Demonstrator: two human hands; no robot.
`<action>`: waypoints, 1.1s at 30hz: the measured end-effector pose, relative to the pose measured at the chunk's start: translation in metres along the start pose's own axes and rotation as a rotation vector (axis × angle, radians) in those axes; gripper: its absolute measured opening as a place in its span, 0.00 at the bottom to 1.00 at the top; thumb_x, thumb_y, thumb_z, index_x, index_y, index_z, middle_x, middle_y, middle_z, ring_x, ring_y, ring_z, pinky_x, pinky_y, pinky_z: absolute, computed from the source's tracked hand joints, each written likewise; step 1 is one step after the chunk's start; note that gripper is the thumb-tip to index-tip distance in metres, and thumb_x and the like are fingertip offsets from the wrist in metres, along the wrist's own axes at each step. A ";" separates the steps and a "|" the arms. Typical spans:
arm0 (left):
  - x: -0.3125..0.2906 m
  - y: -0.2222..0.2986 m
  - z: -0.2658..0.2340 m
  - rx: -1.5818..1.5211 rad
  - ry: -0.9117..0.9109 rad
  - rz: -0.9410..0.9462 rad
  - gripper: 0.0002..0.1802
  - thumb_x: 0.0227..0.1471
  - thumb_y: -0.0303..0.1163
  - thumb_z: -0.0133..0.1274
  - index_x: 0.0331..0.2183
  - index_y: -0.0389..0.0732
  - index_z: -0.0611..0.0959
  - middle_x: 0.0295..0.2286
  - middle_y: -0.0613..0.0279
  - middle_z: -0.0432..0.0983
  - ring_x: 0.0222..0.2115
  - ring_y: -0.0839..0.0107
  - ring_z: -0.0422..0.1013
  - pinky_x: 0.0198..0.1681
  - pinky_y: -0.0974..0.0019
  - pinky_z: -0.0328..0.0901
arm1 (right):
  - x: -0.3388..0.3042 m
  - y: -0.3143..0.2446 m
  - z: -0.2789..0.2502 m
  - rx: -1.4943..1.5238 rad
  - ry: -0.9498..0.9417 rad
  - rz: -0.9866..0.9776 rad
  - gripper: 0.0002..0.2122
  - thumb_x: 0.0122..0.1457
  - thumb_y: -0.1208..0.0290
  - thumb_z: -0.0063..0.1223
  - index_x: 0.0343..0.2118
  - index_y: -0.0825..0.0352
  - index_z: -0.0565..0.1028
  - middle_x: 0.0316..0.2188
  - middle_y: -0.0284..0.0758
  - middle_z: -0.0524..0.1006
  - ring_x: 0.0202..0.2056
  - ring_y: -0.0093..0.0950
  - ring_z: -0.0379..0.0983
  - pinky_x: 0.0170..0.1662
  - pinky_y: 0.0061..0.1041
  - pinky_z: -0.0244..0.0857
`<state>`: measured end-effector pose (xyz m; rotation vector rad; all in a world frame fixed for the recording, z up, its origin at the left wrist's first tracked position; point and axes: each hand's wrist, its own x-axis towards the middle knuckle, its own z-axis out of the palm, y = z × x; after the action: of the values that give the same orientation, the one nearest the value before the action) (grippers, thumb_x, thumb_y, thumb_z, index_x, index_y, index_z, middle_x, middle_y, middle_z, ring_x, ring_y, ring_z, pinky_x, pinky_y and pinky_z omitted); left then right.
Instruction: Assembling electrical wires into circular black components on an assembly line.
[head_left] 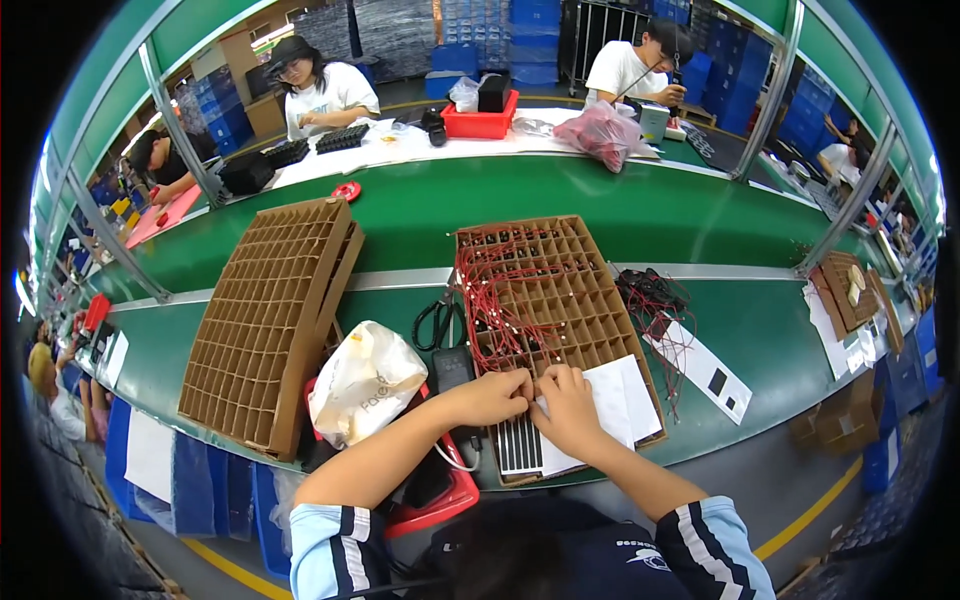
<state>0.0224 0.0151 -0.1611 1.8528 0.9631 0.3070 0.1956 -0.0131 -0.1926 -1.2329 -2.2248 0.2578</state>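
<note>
My left hand (493, 397) and my right hand (568, 404) are close together over the near part of a cardboard divider tray (590, 330). The fingers of both are curled in a pinch; whatever they hold, if anything, is too small or hidden to name. Just below them lies a sheet with black strips (518, 446). White paper (610, 400) rests on the tray beside my right hand. Small black parts with red wires (490, 285) fill cells at the tray's far and left side, and the wires trail over the dividers.
Left stand stacked cardboard divider trays (255, 320). Nearer are a white bag (368, 383), a red bin (440, 505) and a black box-shaped device (453, 368). Right lie tangled wires (652, 298) and a white strip (705, 370). Across the green conveyor belt (560, 185), other people work.
</note>
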 end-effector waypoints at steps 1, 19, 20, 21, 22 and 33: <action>0.000 0.004 -0.001 -0.024 -0.034 -0.036 0.09 0.46 0.27 0.43 0.31 0.34 0.69 0.23 0.58 0.72 0.25 0.73 0.70 0.31 0.70 0.65 | -0.002 0.000 -0.004 0.022 -0.004 -0.001 0.11 0.40 0.72 0.53 0.29 0.65 0.68 0.34 0.36 0.64 0.39 0.36 0.59 0.38 0.34 0.54; 0.004 0.007 0.000 0.078 -0.050 -0.059 0.09 0.45 0.27 0.43 0.32 0.36 0.69 0.23 0.61 0.70 0.26 0.73 0.70 0.30 0.71 0.64 | -0.064 0.045 -0.150 1.183 0.105 0.084 0.06 0.53 0.78 0.44 0.30 0.67 0.59 0.36 0.52 0.72 0.46 0.41 0.66 0.51 0.40 0.54; 0.004 0.006 0.001 0.073 -0.050 -0.061 0.09 0.45 0.27 0.43 0.32 0.36 0.69 0.23 0.61 0.70 0.26 0.73 0.70 0.30 0.71 0.64 | -0.066 0.050 -0.157 1.185 0.126 0.079 0.07 0.52 0.78 0.44 0.30 0.67 0.58 0.35 0.52 0.72 0.45 0.41 0.66 0.51 0.40 0.54; 0.004 0.005 -0.001 0.051 -0.062 -0.061 0.09 0.45 0.27 0.43 0.32 0.36 0.69 0.23 0.61 0.70 0.25 0.74 0.70 0.30 0.71 0.64 | -0.065 0.051 -0.162 1.188 0.144 0.073 0.08 0.52 0.78 0.45 0.30 0.66 0.58 0.34 0.52 0.72 0.45 0.41 0.67 0.51 0.40 0.55; 0.003 0.004 -0.002 0.028 -0.070 -0.061 0.08 0.46 0.27 0.43 0.32 0.36 0.69 0.23 0.61 0.70 0.25 0.74 0.70 0.29 0.71 0.64 | -0.062 0.049 -0.164 1.189 0.206 0.105 0.09 0.51 0.79 0.45 0.30 0.66 0.57 0.31 0.50 0.73 0.39 0.38 0.69 0.47 0.36 0.58; 0.005 0.031 -0.050 -0.211 0.260 0.010 0.06 0.46 0.25 0.43 0.30 0.35 0.69 0.20 0.64 0.70 0.22 0.77 0.67 0.26 0.74 0.63 | -0.005 0.034 -0.167 1.147 0.065 0.040 0.12 0.48 0.85 0.46 0.34 0.67 0.61 0.24 0.36 0.68 0.28 0.23 0.67 0.33 0.21 0.61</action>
<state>0.0109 0.0451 -0.1114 1.6512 1.0530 0.6435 0.3167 -0.0162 -0.0730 -0.6002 -1.5114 1.2597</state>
